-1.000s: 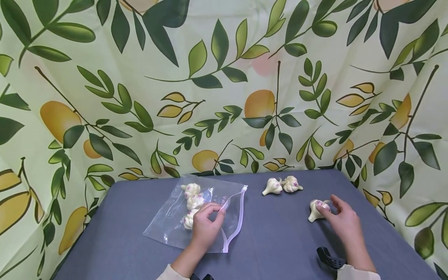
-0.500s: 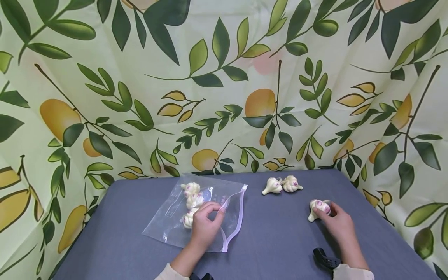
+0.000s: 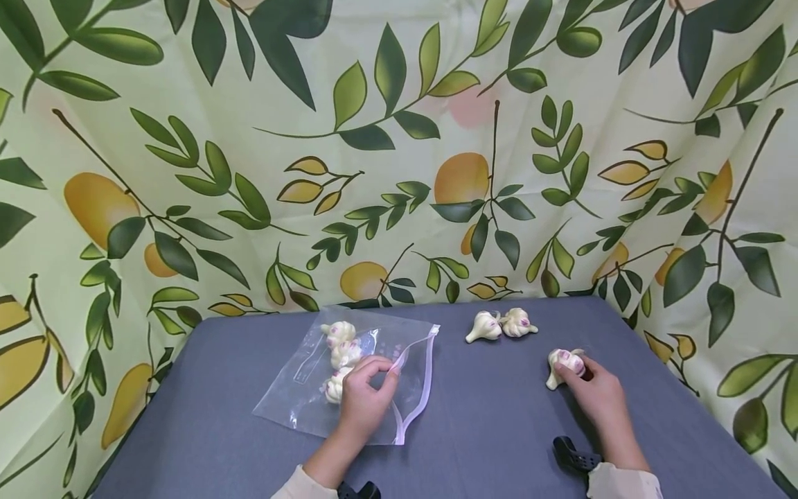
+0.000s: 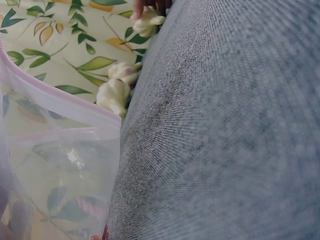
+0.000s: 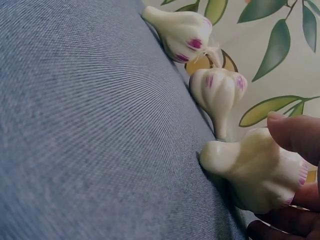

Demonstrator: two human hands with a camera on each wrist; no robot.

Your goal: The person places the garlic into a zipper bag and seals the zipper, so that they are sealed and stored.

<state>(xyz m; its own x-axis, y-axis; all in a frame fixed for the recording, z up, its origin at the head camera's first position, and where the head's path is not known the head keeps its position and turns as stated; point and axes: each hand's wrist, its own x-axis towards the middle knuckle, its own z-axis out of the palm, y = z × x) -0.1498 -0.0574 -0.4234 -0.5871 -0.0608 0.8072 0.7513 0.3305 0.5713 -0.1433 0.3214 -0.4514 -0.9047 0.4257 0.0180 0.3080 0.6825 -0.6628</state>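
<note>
A clear zip bag with a pale lilac zip edge lies left of the middle, mouth facing right. Inside it, several white garlic bulbs with purple marks form a row. My left hand pinches the upper layer of the bag's mouth between thumb and fingers, holding it raised; it partly covers the nearest bulb. At the right, my right hand grips another garlic bulb, thumb on one side and fingers curled on the other, its stem end pointing away from the palm, close to the cloth.
Two more garlic bulbs lie side by side near the back of the grey-blue cloth-covered table, between the bag and my right hand. A leaf-and-fruit patterned curtain rises behind the table and at both sides. Black straps sit on the wrists.
My right hand has moved left and closed its fingers around the garlic bulb, which stays about where it was. My left hand keeps its pinch on the bag.
</note>
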